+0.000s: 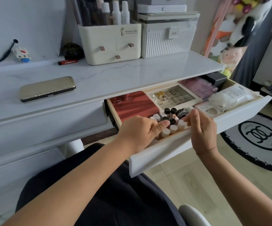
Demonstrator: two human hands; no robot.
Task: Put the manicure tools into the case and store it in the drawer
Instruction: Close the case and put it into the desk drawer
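Closed gold textured oblong manicure case (48, 88): lying flat on the white marble-look counter (115, 74), at ten o'clock from the open white drawer (197, 144), well apart from both hands. Left hand (138, 131), fingers curled and thumb out, and right hand (202, 126), fingertips bent: both among small white-capped bottles (173, 128) at the drawer's six o'clock edge. Whether either grips a bottle cannot be told.

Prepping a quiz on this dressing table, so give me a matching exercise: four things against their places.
Things: 1 gold manicure case; 2 red box; 3 jewellery tray; 4 red marker.
Places: A open drawer, left end; B tabletop, left of the cream organiser; C tabletop, near its front edge; D drawer, right of the red box.
Pairs: 1-C; 2-A; 3-D; 4-B.
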